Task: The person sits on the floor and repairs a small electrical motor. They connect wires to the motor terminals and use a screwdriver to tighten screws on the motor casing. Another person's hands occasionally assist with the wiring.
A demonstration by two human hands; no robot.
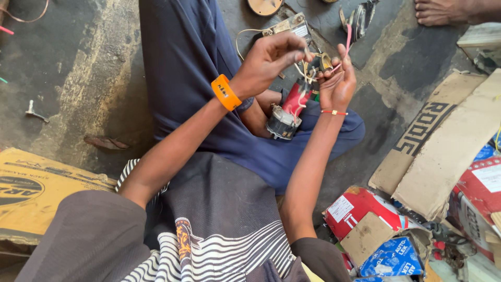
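At nine o'clock a flattened yellow cardboard box (31,190) lies on the grey concrete floor (68,62), with a small metal bolt (32,110) above it toward ten o'clock. Moving right, the left hand (267,58), an orange wristband (226,92) on its wrist, sits just above centre toward twelve o'clock; its fingers are curled nearly closed, pinching pale wires (302,70) between thumb and fingertips. Directly below, at the picture's centre, a small round metal motor part (282,122) with a red body (296,99) rests on the person's blue-trousered lap, the wires rising from it to the hands. Just right, touching the same wire bundle, the right hand (337,83) is half open, palm facing the camera, fingers loosely bent around a pink wire (348,36) and a small brass piece (325,61). At one o'clock another person's bare foot (441,10) shows. Brown cardboard sheets (443,146) lie at three o'clock, and red and blue cartons (373,230) at five o'clock.
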